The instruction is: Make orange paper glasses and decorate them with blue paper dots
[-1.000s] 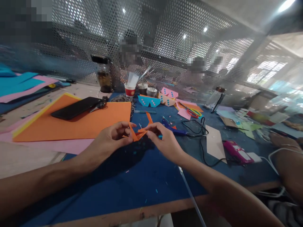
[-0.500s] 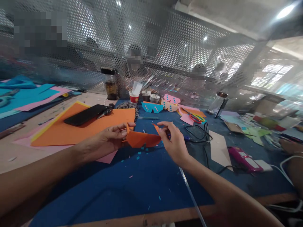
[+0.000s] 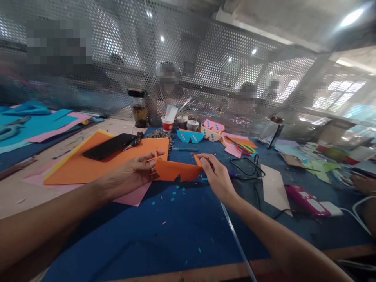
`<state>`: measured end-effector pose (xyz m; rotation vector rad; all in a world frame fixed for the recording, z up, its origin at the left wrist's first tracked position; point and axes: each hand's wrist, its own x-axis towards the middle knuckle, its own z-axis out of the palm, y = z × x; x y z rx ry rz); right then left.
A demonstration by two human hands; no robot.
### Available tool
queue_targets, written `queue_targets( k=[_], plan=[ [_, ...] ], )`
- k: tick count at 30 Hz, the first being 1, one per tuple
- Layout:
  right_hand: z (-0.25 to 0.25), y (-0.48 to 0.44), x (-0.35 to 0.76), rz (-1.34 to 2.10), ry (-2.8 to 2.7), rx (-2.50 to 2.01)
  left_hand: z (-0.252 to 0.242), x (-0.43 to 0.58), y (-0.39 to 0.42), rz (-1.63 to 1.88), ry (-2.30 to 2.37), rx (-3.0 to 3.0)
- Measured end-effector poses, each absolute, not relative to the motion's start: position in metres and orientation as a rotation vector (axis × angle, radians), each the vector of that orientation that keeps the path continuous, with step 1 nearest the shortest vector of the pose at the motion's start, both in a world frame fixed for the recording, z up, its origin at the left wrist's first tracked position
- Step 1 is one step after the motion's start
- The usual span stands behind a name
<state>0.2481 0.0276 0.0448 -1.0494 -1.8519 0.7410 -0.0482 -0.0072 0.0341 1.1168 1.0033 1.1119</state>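
A pair of orange paper glasses is held up above the blue table surface, with a V-shaped notch at its lower middle. My left hand grips its left end between thumb and fingers. At the other end, my right hand pinches the folded side strip. Small blue paper bits lie scattered beneath. Behind the hands stand blue paper glasses with pink squares, beside peach glasses and pink glasses with blue squares.
Orange sheets carry a black phone and small scissors at left. Paper cups and a dark-lidded jar stand by the perforated screen. A black cable and a magenta device lie right.
The orange glasses have turned so their front faces me more squarely, and the right hand has shifted slightly. Both hands keep hold. The whole view has shifted a little.
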Motion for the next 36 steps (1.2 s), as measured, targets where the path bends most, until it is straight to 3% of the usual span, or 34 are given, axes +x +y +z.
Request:
queue_targets(
  k=[8, 16, 36],
  plan=[
    [0.042, 0.035, 0.247, 1.143, -1.649, -0.903, 0.031, -0.048, -0.006, 1.158, 1.000, 1.053],
    [0.041, 0.035, 0.244, 1.318, -1.440, -0.844, 0.018, -0.051, 0.003, 1.221, 0.938, 0.886],
    [0.038, 0.039, 0.246, 1.286, -1.417, -0.861, 0.015, -0.044, 0.000, 1.287, 0.805, 0.827]
  ],
)
